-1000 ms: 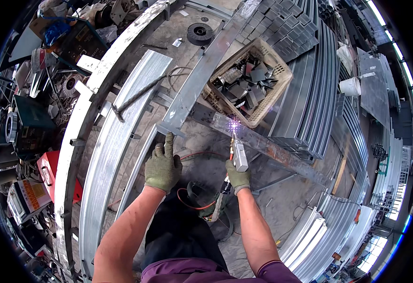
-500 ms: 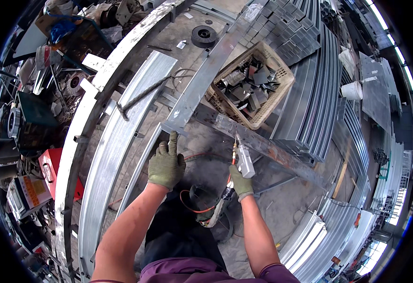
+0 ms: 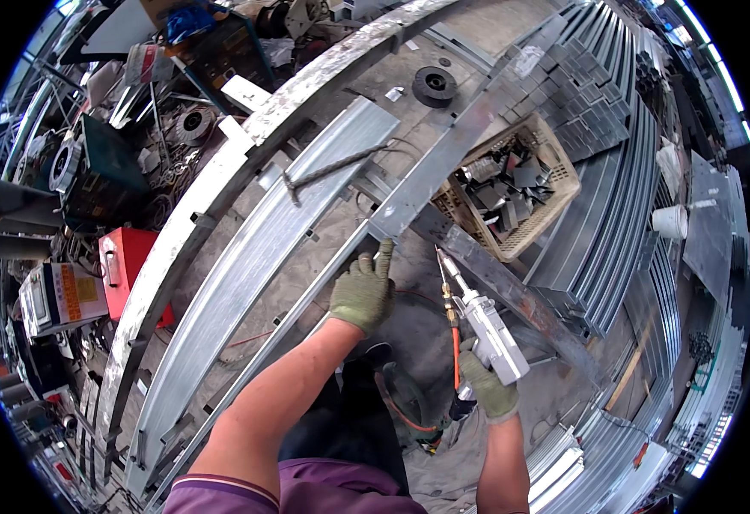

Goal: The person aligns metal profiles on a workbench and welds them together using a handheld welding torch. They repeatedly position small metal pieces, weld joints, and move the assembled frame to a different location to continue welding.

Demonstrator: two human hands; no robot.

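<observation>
My left hand [image 3: 363, 289], in an olive work glove, rests at the end of a flat galvanized steel beam [image 3: 418, 187]. Its index finger stretches out to the beam's near corner; the other fingers lie lower on the narrow steel rail [image 3: 306, 300] running toward me. Gloved alike, my right hand [image 3: 488, 387] is closed round a grey welding gun [image 3: 493, 336]. The gun's pointed nozzle aims up and left, apart from the beam end. Beside the nozzle runs a thin tube with a brass fitting, fed by an orange hose [image 3: 456, 355].
A cream plastic basket [image 3: 568, 193] of metal offcuts stands beyond the gun. Stacked steel tubes [image 3: 593, 94] lie at the right. A wide channel [image 3: 247, 248] and a curved white beam [image 3: 188, 206] run along the left, near a red metal box [image 3: 127, 270]. A black spool [image 3: 433, 87] lies farther off.
The view has swung, so the scene sits farther right. My right hand has lifted the welding gun closer to view, tilting its nozzle left. My left hand stays by the beam end.
</observation>
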